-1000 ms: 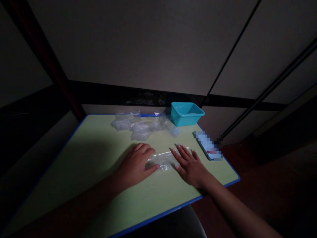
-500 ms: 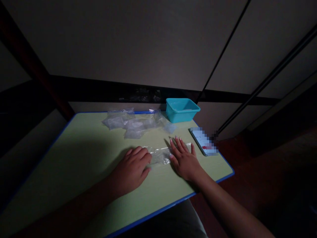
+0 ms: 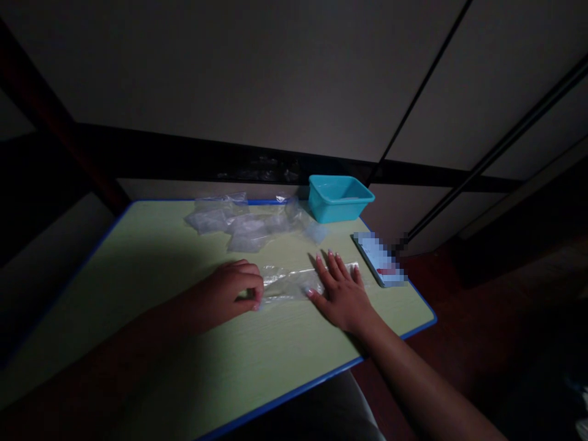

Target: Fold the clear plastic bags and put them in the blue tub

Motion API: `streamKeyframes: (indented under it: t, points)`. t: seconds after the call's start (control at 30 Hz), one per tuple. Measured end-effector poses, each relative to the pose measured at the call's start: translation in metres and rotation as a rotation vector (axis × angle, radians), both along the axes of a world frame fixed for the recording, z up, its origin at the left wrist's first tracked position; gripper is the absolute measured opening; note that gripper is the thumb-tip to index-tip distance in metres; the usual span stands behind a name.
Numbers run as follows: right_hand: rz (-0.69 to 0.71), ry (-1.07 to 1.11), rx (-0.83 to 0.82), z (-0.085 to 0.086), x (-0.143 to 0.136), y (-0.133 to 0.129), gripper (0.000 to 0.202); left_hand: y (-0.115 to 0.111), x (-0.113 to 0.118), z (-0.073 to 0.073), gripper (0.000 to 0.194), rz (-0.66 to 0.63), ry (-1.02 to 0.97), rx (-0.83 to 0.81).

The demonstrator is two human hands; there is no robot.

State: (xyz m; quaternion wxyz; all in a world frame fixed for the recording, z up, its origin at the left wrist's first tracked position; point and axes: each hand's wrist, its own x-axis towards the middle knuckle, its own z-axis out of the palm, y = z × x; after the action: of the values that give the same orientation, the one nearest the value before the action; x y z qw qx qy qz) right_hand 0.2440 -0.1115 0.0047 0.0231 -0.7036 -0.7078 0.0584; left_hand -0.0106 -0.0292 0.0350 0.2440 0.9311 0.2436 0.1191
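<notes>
Plastic bag [image 3: 288,285], clear, laid out betw. L hand [image 3: 233,288] and R hand [image 3: 344,299]. Pinched at one end by L hand, thumb vs. curled fingers; pinned under R hand, flat w/ fingers spread. Just right of R hand, phone [image 3: 379,260], pixelated, unreadable.

Left fingers [image 3: 253,283] pinch clear plastic [image 3: 287,284]; right fingers [image 3: 325,273] atop.

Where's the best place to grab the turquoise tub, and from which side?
For the tub, probably pinch the near rim from the front: it stands upright with its open top up, its lip juts outward, and plastic bags lie to its left.
</notes>
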Motion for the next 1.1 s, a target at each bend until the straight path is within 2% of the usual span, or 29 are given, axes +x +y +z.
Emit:
streamKeyframes:
  t: [0.27,0.43,0.6,0.7,0.8,0.9,1.1]
  points:
    - [0.008,0.005,-0.006,0.001,0.001,0.000,0.076,0.002,-0.004,0.002,0.013,-0.049,0.017,0.080]
    - [0.010,0.008,-0.004,0.000,0.001,0.000,0.076,0.001,-0.007,0.000,0.014,-0.045,0.078,0.054]
    - [0.009,0.005,0.007,-0.001,0.001,0.000,0.076,-0.003,-0.005,0.000,0.017,0.047,0.034,0.011]
    - [0.008,0.009,0.003,-0.001,0.001,0.000,0.073,-0.010,0.003,-0.004,0.005,0.081,0.014,0.024]
    - [0.011,0.013,0.004,-0.001,0.001,0.000,0.070,-0.016,0.012,-0.011,0.015,0.112,0.033,0.072]
    - [0.013,0.013,0.011,-0.001,0.001,0.001,0.068,-0.017,0.016,-0.016,0.011,0.128,0.039,0.086]
    - [0.013,-0.005,0.021,-0.001,0.000,0.000,0.063,-0.012,0.012,-0.015,0.017,0.129,0.022,0.041]
